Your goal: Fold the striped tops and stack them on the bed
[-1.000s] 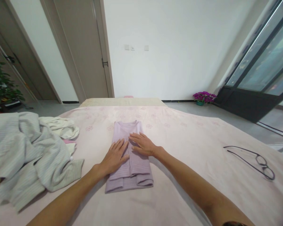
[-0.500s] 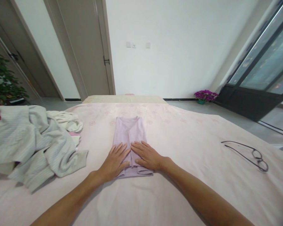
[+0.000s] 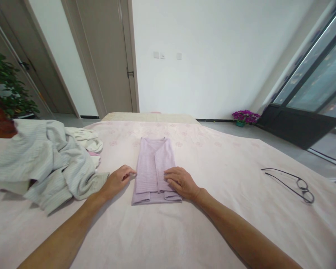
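Note:
A lavender button-front top [image 3: 151, 168] lies folded into a narrow rectangle on the pink bedsheet, its neckline at the far end and a folded hem at the near end. My left hand [image 3: 119, 181] is at its left edge, fingers curled together with the fingertips pinched at the fabric. My right hand [image 3: 182, 182] rests over the right side of the top, its fingers stretched across the cloth and slightly bent. A rumpled heap of pale grey striped clothing [image 3: 61, 168] lies left of my left hand.
Black-framed glasses [image 3: 302, 185] lie on the pink bedsheet [image 3: 226, 209] at the right. Behind the grey heap is a white cloth [image 3: 86, 139]. A potted purple flower [image 3: 245, 116] stands on the floor beyond the bed, and a leafy plant [image 3: 8, 89] at far left.
My left hand has moved left off the front of the top to its left edge, and its fingers have curled. My right hand has slid slightly right.

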